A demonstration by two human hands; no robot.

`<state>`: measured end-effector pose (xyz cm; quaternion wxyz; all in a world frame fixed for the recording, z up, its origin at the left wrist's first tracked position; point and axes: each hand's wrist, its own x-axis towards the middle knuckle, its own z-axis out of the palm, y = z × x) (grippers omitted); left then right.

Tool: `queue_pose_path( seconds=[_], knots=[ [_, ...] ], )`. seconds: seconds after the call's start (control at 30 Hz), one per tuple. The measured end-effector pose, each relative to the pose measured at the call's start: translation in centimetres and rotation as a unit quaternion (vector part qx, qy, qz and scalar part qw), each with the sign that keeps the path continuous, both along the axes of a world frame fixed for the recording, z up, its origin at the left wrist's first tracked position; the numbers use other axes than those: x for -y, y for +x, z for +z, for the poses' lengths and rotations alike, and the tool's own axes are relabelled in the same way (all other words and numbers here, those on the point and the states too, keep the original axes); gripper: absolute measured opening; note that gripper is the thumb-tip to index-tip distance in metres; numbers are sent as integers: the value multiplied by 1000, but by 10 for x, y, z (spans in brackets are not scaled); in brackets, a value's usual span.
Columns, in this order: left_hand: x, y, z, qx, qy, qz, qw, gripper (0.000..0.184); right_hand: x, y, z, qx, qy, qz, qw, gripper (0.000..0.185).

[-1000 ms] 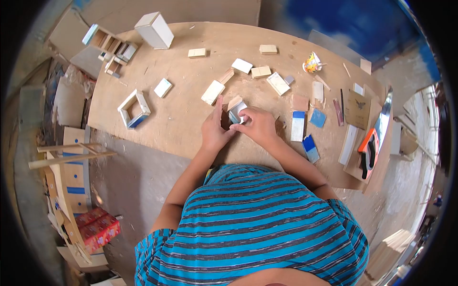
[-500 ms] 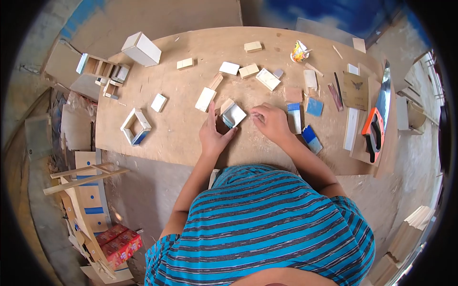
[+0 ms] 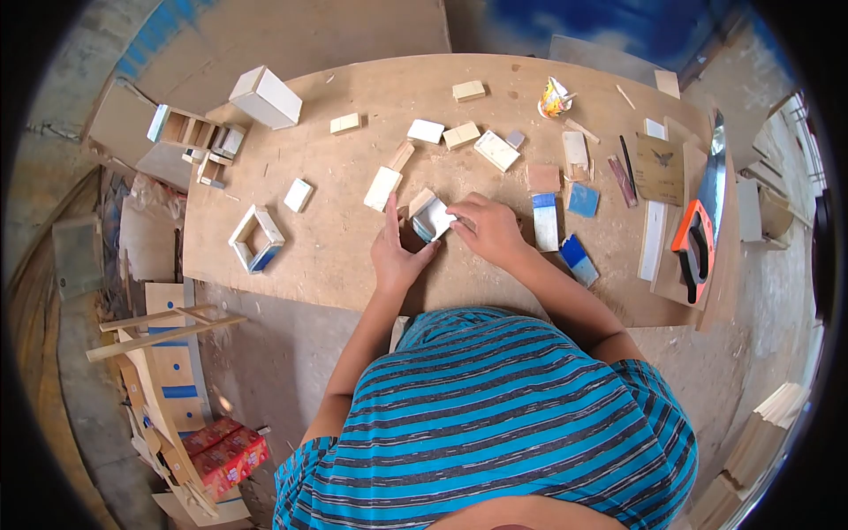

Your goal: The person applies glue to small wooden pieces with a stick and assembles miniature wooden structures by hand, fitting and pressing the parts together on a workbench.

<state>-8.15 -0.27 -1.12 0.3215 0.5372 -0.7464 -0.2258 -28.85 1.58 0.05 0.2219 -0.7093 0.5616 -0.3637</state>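
A small wooden assembly point(image 3: 433, 217) with white inner faces and a bare-wood end sits on the worktable point(image 3: 353, 256), between my hands. My left hand point(image 3: 395, 261) lies open at its left side, index finger stretched forward and thumb at the assembly's lower edge. Fingers of my right hand point(image 3: 491, 231) are pinched together at its upper right edge; what is between the fingertips, if anything, is hidden. Just beyond my left index finger lies a white block point(image 3: 382, 188). Against that block rests a bare wood piece point(image 3: 402, 156).
Loose blocks point(image 3: 496, 151) lie beyond my hands. An open wooden frame point(image 3: 257, 238) stands on the left. Blue-painted pieces point(image 3: 579, 259), sandpaper point(image 3: 659, 168) and an orange-handled saw point(image 3: 696, 243) are at right. A cup point(image 3: 555, 99) stands at the back.
My right hand has moved left, bringing its pinched fingertips from beside the assembly to its edge. My left hand stays in about the same place; the whole view has shifted slightly.
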Motion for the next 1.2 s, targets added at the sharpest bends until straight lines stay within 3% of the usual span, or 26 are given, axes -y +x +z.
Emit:
queue_pose_path(
  seconds=[0.37,0.67,1.2],
  knots=[
    [0,4,-7,-12,22,6,1000,114,4,27,13,-39,19,19,999,34],
    [1,2,-7,-25,42,13,999,115,17,38,4,-79,44,25,996,29],
    [2,4,-12,15,-15,5,1000,110,15,39,-5,-24,-6,1,1000,26]
  ],
)
